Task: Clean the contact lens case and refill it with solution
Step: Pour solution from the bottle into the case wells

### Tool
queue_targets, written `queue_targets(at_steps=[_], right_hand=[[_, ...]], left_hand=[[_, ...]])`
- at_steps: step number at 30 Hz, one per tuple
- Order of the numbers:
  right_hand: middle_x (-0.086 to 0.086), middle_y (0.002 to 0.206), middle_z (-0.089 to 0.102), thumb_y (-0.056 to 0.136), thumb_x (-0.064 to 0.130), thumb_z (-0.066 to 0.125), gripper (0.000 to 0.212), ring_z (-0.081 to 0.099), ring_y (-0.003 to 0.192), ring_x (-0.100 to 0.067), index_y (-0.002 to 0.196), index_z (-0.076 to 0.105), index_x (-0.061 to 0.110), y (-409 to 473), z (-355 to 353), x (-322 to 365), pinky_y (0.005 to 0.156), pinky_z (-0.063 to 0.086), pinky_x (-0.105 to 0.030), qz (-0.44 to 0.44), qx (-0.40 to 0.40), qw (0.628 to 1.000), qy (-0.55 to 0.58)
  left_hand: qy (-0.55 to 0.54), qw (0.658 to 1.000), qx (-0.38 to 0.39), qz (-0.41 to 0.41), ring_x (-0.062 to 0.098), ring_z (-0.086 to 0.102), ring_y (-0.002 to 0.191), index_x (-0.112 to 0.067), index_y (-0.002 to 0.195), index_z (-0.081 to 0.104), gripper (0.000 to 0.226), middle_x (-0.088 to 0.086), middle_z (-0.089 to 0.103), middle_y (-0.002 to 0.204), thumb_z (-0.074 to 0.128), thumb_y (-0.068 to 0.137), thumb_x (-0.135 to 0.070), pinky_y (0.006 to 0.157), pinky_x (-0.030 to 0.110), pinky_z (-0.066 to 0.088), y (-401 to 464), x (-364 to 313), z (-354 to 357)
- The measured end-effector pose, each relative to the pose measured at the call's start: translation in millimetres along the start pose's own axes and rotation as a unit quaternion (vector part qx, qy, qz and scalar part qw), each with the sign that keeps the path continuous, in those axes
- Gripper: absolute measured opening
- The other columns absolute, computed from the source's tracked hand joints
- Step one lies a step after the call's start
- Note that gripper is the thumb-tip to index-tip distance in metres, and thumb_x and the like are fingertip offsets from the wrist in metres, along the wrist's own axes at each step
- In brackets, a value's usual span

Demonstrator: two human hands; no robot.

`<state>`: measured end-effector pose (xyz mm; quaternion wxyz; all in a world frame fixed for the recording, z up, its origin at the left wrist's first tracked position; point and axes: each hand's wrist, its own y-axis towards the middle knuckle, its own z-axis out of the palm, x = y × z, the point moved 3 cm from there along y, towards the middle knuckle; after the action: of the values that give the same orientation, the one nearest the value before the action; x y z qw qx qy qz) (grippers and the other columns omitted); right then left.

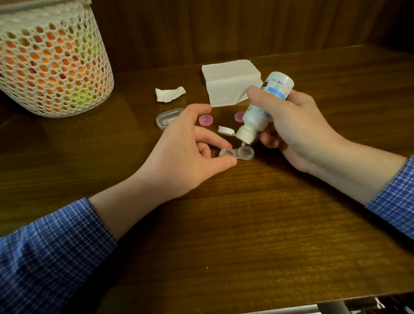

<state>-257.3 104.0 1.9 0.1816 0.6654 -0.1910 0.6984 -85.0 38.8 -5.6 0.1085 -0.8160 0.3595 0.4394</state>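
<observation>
A clear two-well contact lens case (239,153) lies uncapped on the wooden table. My left hand (184,155) pinches its left well between thumb and fingertips. My right hand (292,127) grips a white solution bottle (262,109) with a blue label, tipped nozzle-down so the tip sits just over the case's right well. The bottle's flip cap (225,130) hangs open at the nozzle. Two pink caps (205,120) (239,116) rest on the table behind the case, the right one partly hidden by the bottle.
A folded white tissue (229,83) and a crumpled tissue piece (169,94) lie behind the hands. A clear oval plastic lid (166,117) sits left of the pink caps. A white mesh basket (45,61) with orange contents stands at the far left. The table's front edge (255,307) is near.
</observation>
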Motion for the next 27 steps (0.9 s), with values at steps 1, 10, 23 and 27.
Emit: queue_targets(at_steps=[1,10,23,27], right_hand=[[-0.008,0.102,0.080,0.093,0.046,0.071,0.021,0.055,0.047,-0.007,0.107,0.060,0.035,0.4,0.1,0.1,0.043,0.044,-0.020,0.001,-0.002,1.000,-0.001],[-0.006,0.106,0.078,0.093,0.046,0.070,0.021,0.055,0.045,-0.005,0.107,0.057,0.039,-0.1,1.2,1.4,0.043,0.044,-0.019,0.008,-0.008,1.000,-0.016],[-0.005,0.102,0.079,0.094,0.047,0.069,0.019,0.055,0.047,-0.006,0.105,0.057,0.038,-3.1,1.4,2.6,0.045,0.045,-0.019,0.019,-0.017,1.000,-0.019],[0.002,0.082,0.077,0.091,0.049,0.072,0.027,0.054,0.044,-0.006,0.104,0.058,0.029,-1.6,-1.5,4.8,0.041,0.043,-0.019,0.042,-0.030,0.999,0.015]], left_hand=[[0.000,1.000,-0.001,0.000,0.007,0.065,0.055,-0.023,0.154,0.034,0.094,-0.015,0.079,0.099,0.089,0.078,-0.022,0.055,0.014,0.053,-0.3,-0.1,0.2],[0.001,1.000,0.000,0.005,0.010,0.066,0.058,-0.021,0.156,0.033,0.095,-0.011,0.078,0.101,0.088,0.079,-0.022,0.057,0.015,0.054,-0.6,-1.4,-0.3],[0.002,1.000,-0.001,0.003,0.009,0.066,0.056,-0.022,0.158,0.029,0.099,-0.013,0.078,0.099,0.089,0.078,-0.022,0.056,0.014,0.054,0.2,-1.4,-0.4],[-0.015,1.000,0.007,0.002,0.010,0.068,0.058,-0.024,0.160,0.022,0.106,-0.013,0.078,0.099,0.089,0.078,-0.020,0.056,0.014,0.053,0.7,-2.1,0.0]])
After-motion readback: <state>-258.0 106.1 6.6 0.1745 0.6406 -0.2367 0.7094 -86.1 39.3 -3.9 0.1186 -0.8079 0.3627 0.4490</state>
